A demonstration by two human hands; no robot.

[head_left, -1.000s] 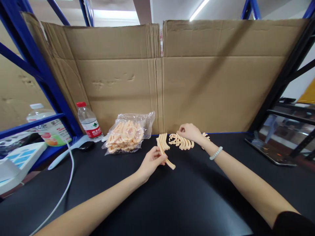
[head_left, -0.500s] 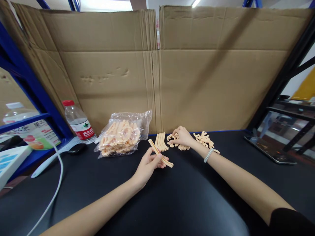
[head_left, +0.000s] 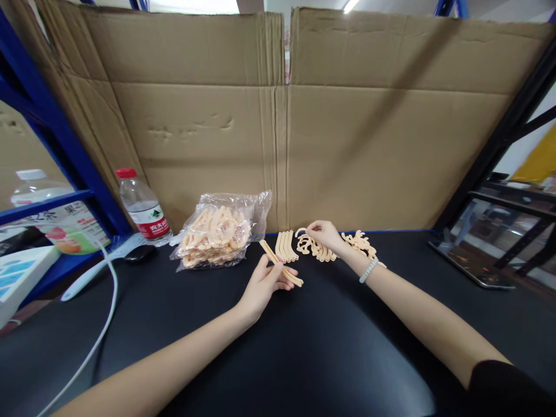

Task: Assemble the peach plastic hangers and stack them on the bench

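My left hand (head_left: 264, 284) is closed around a bent, light wooden strip (head_left: 271, 253), which looks like two layers lying together. Over the far pieces, my right hand (head_left: 325, 233) pinches a small curved wooden piece (head_left: 300, 231) lifted at its fingertips. Just below that hand are several more curved pieces (head_left: 305, 245). A row of bent strips (head_left: 285, 247) lies side by side to the left of them. Right of my right wrist is a loose pile of small wavy pieces (head_left: 361, 243).
A clear plastic bag (head_left: 217, 234) of similar pieces lies left of centre. Behind it stand a red-capped water bottle (head_left: 145, 211) and a cardboard wall (head_left: 208, 127). A white cable (head_left: 113, 289) crosses the left side. A dark flat device (head_left: 473, 267) lies at right.
My right hand has risen slightly from the curved pieces, and a curved piece now shows at its fingertips. My left hand keeps its hold on the strip. The view has shifted a little.
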